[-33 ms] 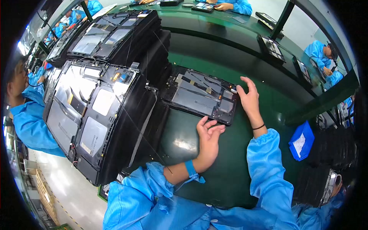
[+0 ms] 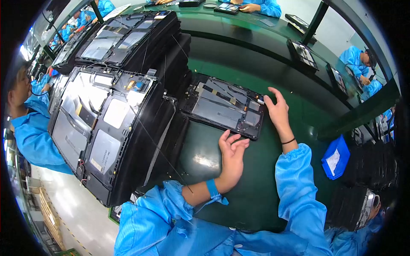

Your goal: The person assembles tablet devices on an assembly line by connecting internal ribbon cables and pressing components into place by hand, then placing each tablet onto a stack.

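Observation:
An opened tablet (image 2: 222, 111) lies on the green bench, its inside facing up, with a grey battery, dark flat cables and a black frame. Its left end reaches the black stacks. My left hand (image 2: 232, 155) is at the near edge, palm up, fingers loosely bent and apart, fingertips at or just touching the frame. A blue wrist strap (image 2: 213, 190) circles that wrist. At the tablet's right end is my right hand (image 2: 279, 112), thumb by the corner and index finger stretched away from it. Neither hand grips the tablet.
Tall stacks of opened tablets (image 2: 96, 123) rise close on the left. A blue bin (image 2: 336, 157) with white pieces stands at the right, beside dark stacked parts (image 2: 371, 164). Beyond a dark ledge, more tablets (image 2: 302, 55) lie along a bench. Co-workers in blue sit around.

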`<state>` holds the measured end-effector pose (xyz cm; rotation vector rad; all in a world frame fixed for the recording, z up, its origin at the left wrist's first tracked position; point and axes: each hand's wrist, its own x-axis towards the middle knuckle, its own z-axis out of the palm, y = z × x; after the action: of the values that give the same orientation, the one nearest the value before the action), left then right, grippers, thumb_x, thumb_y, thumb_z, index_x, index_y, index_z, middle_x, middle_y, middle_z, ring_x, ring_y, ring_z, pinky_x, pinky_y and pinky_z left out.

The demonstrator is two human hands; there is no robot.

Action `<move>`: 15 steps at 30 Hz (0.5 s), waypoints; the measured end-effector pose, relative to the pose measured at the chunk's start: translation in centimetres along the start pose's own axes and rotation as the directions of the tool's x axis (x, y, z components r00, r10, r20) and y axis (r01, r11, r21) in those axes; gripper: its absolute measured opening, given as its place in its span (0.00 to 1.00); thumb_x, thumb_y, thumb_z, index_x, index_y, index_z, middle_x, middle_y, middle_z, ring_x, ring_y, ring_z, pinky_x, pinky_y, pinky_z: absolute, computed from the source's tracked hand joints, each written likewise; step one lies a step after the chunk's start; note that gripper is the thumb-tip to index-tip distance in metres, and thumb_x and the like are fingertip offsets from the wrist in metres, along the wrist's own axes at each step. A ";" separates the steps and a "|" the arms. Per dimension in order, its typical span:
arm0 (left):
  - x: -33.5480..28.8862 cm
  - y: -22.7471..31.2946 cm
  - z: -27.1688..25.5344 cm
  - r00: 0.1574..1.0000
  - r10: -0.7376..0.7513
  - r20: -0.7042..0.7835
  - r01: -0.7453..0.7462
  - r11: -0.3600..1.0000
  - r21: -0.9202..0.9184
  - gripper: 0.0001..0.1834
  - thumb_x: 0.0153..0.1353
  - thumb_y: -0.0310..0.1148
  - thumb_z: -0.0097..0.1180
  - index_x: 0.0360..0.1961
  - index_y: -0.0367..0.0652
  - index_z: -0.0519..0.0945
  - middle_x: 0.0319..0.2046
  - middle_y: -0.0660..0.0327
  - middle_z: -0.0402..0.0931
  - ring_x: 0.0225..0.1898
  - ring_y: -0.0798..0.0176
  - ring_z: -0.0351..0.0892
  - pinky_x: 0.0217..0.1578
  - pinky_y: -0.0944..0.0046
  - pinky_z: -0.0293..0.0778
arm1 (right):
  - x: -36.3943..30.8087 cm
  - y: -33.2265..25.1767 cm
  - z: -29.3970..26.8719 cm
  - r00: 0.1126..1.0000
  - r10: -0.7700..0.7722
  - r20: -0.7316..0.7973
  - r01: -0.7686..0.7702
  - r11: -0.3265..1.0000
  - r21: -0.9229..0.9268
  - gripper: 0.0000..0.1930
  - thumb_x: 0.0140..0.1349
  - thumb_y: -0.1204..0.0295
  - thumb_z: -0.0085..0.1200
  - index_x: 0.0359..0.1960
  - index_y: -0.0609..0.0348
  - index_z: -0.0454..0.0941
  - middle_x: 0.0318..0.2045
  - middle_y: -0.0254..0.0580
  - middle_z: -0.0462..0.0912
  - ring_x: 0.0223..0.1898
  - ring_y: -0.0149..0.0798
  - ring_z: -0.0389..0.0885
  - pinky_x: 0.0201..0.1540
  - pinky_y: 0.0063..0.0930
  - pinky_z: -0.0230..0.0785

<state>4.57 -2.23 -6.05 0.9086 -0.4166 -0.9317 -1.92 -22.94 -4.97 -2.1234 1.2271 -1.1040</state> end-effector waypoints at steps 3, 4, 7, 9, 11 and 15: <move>-0.4 -0.1 0.6 0.999 0.002 -0.041 0.000 0.999 0.036 0.37 0.64 0.23 0.47 0.67 0.36 0.39 0.53 0.50 0.59 0.53 0.59 0.70 0.55 0.63 0.69 | -0.1 1.5 -0.2 0.988 0.068 0.136 -0.051 0.991 -0.124 0.17 0.57 0.62 0.56 0.46 0.54 0.78 0.47 0.45 0.79 0.52 0.46 0.75 0.55 0.35 0.62; -0.5 -0.1 0.6 0.999 0.012 -0.049 -0.008 0.998 0.070 0.38 0.65 0.23 0.47 0.68 0.34 0.37 0.54 0.51 0.59 0.53 0.61 0.70 0.55 0.64 0.68 | -0.1 1.0 -0.1 0.969 0.157 0.192 -0.171 0.984 0.058 0.15 0.57 0.64 0.57 0.45 0.56 0.79 0.44 0.44 0.80 0.47 0.40 0.77 0.53 0.35 0.64; -0.4 -0.5 0.0 0.998 -0.035 0.049 0.030 0.995 0.099 0.43 0.65 0.24 0.47 0.68 0.33 0.30 0.54 0.52 0.59 0.52 0.64 0.69 0.53 0.67 0.68 | -0.5 0.1 0.2 0.978 0.121 0.168 -0.166 0.943 0.287 0.17 0.56 0.68 0.59 0.47 0.61 0.76 0.44 0.43 0.79 0.45 0.37 0.77 0.53 0.34 0.66; -0.5 -0.3 -0.3 0.994 -0.049 0.096 0.036 0.991 0.125 0.44 0.65 0.24 0.47 0.68 0.35 0.28 0.54 0.52 0.61 0.51 0.63 0.70 0.52 0.66 0.69 | -0.8 -0.9 -0.1 0.971 0.170 0.168 -0.232 0.843 0.485 0.20 0.56 0.71 0.58 0.50 0.63 0.73 0.45 0.43 0.77 0.46 0.37 0.76 0.54 0.32 0.65; -0.6 -0.3 -0.3 0.989 -0.062 0.136 0.041 0.987 0.152 0.45 0.65 0.24 0.47 0.68 0.37 0.26 0.54 0.51 0.62 0.49 0.63 0.71 0.51 0.65 0.70 | -1.5 -1.7 0.0 0.959 0.216 0.185 -0.284 0.696 0.660 0.23 0.55 0.73 0.58 0.54 0.65 0.69 0.47 0.44 0.76 0.47 0.37 0.75 0.54 0.31 0.65; -0.2 0.5 -0.3 0.976 -0.026 0.214 0.008 0.997 0.082 0.46 0.64 0.24 0.47 0.69 0.44 0.25 0.50 0.50 0.66 0.43 0.63 0.74 0.47 0.64 0.73 | -3.9 -4.5 0.6 0.929 0.240 0.282 -0.366 0.473 0.801 0.36 0.54 0.79 0.54 0.65 0.64 0.51 0.54 0.50 0.70 0.52 0.38 0.72 0.56 0.30 0.64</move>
<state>4.91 -1.74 -5.83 0.8888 -0.6365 -1.0393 -0.26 -17.33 -3.76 -1.1256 0.7000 -1.0547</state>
